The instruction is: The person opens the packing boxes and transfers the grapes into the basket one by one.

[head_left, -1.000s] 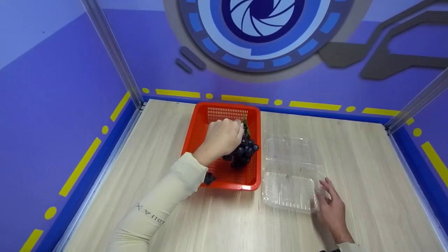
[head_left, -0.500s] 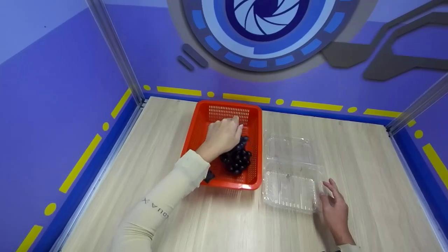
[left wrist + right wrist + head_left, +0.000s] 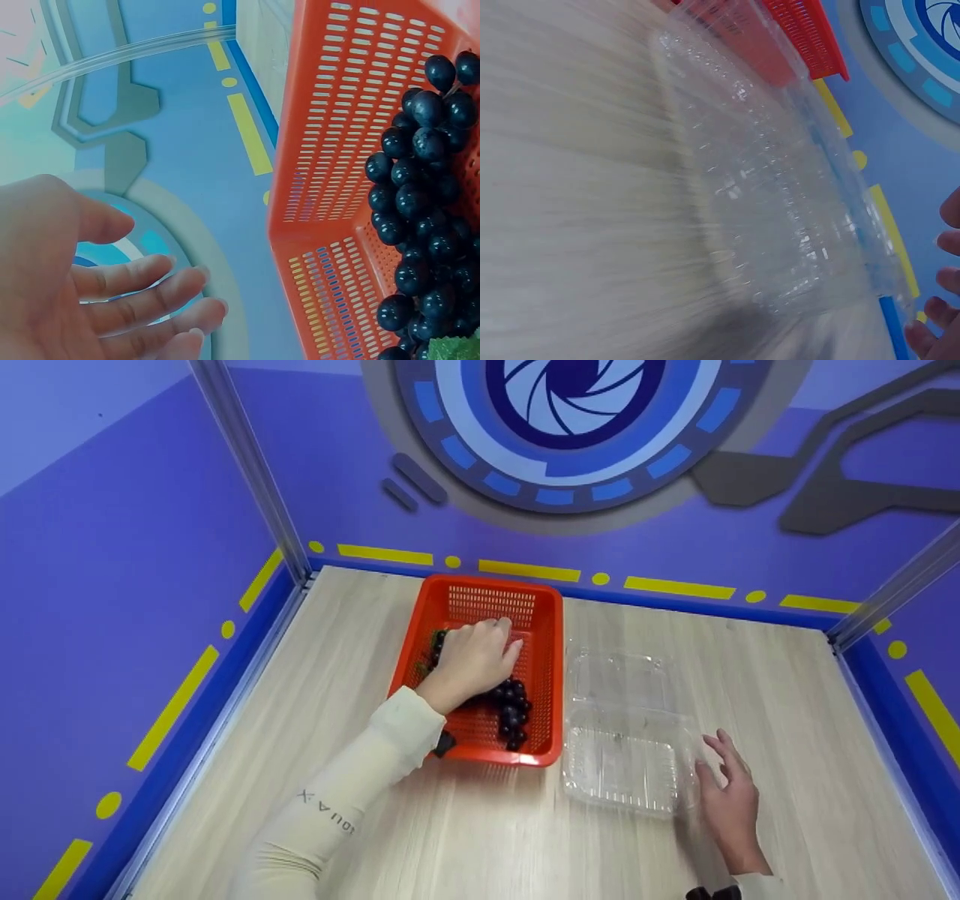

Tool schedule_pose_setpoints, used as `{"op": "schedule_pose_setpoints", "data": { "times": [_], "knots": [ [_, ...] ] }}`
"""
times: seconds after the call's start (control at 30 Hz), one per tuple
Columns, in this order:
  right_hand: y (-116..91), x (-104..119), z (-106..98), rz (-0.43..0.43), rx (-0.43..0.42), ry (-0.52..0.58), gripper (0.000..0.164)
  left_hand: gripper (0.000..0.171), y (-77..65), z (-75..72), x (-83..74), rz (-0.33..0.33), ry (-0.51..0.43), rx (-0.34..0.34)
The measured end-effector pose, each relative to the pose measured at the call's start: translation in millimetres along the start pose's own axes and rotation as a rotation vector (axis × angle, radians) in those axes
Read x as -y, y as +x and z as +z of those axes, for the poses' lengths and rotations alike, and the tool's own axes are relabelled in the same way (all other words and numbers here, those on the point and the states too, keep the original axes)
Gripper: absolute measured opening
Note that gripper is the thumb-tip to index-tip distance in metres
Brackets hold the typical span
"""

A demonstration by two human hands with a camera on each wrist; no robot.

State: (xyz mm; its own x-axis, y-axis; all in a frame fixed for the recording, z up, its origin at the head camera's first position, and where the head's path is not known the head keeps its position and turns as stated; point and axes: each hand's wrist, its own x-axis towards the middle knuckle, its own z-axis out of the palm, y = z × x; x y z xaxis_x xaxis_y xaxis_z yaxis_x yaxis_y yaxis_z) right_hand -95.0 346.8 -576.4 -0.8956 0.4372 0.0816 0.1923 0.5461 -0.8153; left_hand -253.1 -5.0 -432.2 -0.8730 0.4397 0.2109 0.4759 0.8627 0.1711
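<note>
In the head view my left hand [image 3: 472, 656] is over the red plastic basket [image 3: 555, 660]. A bunch of dark grapes [image 3: 514, 712] lies in the basket, partly hidden by that hand. From the left wrist view, the fingers [image 3: 142, 300] are loosely spread and hold nothing, apart from the grapes [image 3: 420, 225]. A bit of green leaf [image 3: 454, 349] shows at the bunch's end. My right hand [image 3: 731, 802] rests beside the right edge of a clear plastic clamshell box [image 3: 619, 769], its lid folded back; the fingers are relaxed and hold nothing.
The basket and the clamshell box stand side by side on a light wood table [image 3: 480, 840]. Purple-blue panels [image 3: 135, 570] rise at the left, back and right, with metal posts [image 3: 255, 472] at the corners.
My left hand held the grapes up by the stem end a second ago; the bunch has come down into the basket and the hand has let go. My right hand has shifted slightly right.
</note>
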Motion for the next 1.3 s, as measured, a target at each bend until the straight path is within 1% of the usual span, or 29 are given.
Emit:
{"op": "schedule_pose_setpoints", "data": {
  "times": [0.17, 0.37, 0.47, 0.57, 0.7, 0.83, 1.0, 1.17, 1.3],
  "knots": [
    [4.3, 10.5, -1.3, -0.073, -0.011, 0.005, 0.038, 0.038, -5.2, 0.4, 0.3, 0.016, 0.014, 0.007],
    [8.1, 29.8, -0.5, -0.150, 0.014, 0.017, 0.041, 0.041, -12.5, -3.2, -1.8, 0.035, 0.019, 0.007],
    [8.7, 42.9, -1.4, -0.178, 0.042, 0.014, 0.043, 0.042, -16.8, -4.4, -3.2, 0.041, 0.010, 0.006],
    [8.3, 58.3, -1.8, -0.215, 0.072, 0.018, 0.044, 0.045, -21.1, -5.2, -5.6, 0.038, 0.007, 0.022],
    [6.7, 80.4, 0.8, -0.295, 0.103, 0.020, 0.046, 0.051, -26.8, -6.4, -9.3, 0.032, 0.018, 0.055],
    [3.4, 100.0, 4.9, -0.357, 0.137, -0.008, 0.048, 0.058, -33.8, -7.3, -12.8, 0.027, 0.010, 0.094],
    [0.8, 117.0, 6.7, -0.397, 0.184, -0.049, 0.054, 0.065, -38.7, -7.6, -18.6, 0.019, -0.012, 0.128],
    [-2.1, 127.7, 6.5, -0.440, 0.214, -0.096, 0.062, 0.075, -40.3, -7.4, -25.9, 0.047, 0.009, 0.145],
    [-6.2, 134.4, 8.9, -0.487, 0.229, -0.183, 0.072, 0.081, -43.2, -5.7, -30.3, 0.074, 0.029, 0.157]
  ]
}}
